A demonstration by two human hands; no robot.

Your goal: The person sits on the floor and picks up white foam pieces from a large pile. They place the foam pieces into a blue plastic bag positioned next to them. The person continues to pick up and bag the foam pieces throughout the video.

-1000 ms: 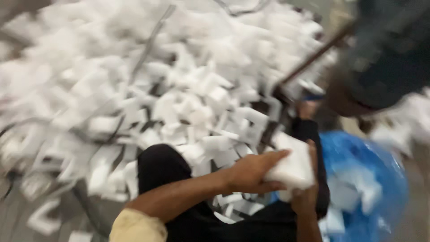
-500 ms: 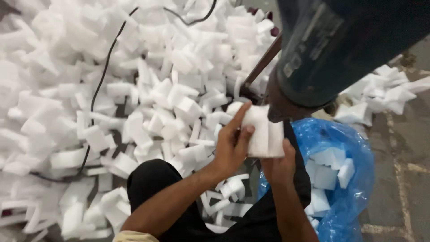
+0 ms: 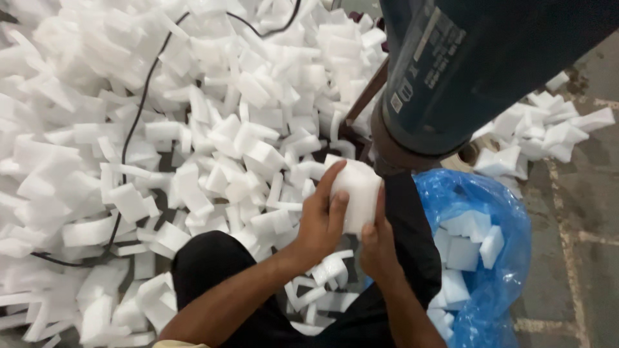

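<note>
White foam offcuts (image 3: 213, 142) cover the floor to the left of the dark machine (image 3: 477, 64), with a black cable (image 3: 132, 129) winding through them. From the head view, both hands meet on one foam block (image 3: 356, 193), held just below and left of the machine's round end. The left hand (image 3: 322, 222) wraps the block's left side, thumb across its face; the right hand (image 3: 376, 248) grips it from beneath, fingers closed on its lower right edge. The block stands with its long axis roughly upright, tilted slightly, and both hands are equally near it. Right of the block, under the machine, a blue bag (image 3: 480, 270) gapes open and holds several trimmed foam pieces (image 3: 467, 241).
</note>
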